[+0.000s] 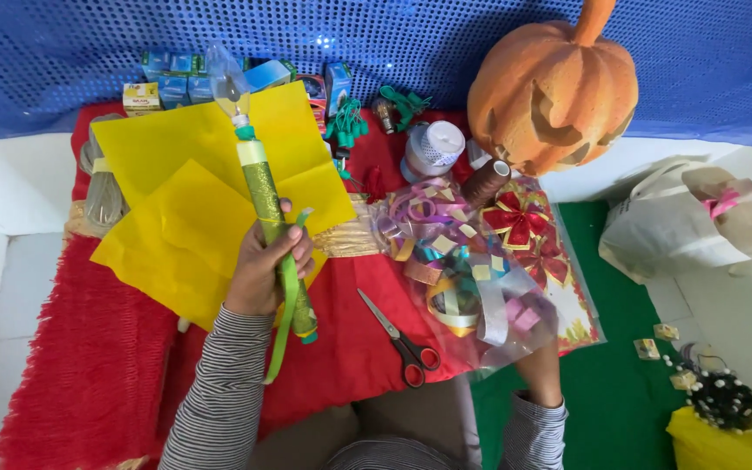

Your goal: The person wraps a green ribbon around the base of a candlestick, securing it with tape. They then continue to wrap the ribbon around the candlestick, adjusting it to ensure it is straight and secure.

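My left hand (265,265) is closed around a long stick wrapped in glittery green-gold paper (265,196), with a clear light bulb (227,85) at its far end. A loose green ribbon (286,300) hangs from the same hand down over the red cloth. My right hand is hidden under a clear plastic bag of coloured ribbon rolls (463,270); only its forearm (540,372) shows below the bag. Two yellow felt sheets (167,218) lie under the stick. Red-handled scissors (400,339) rest on the red cloth between my arms.
A carved orange pumpkin (554,87) stands at the back right beside a white ribbon spool (434,148) and a brown thread cone (486,183). Small boxes (171,78) and green bulb sockets (347,122) line the back. A white bag (681,226) sits right, on the green mat.
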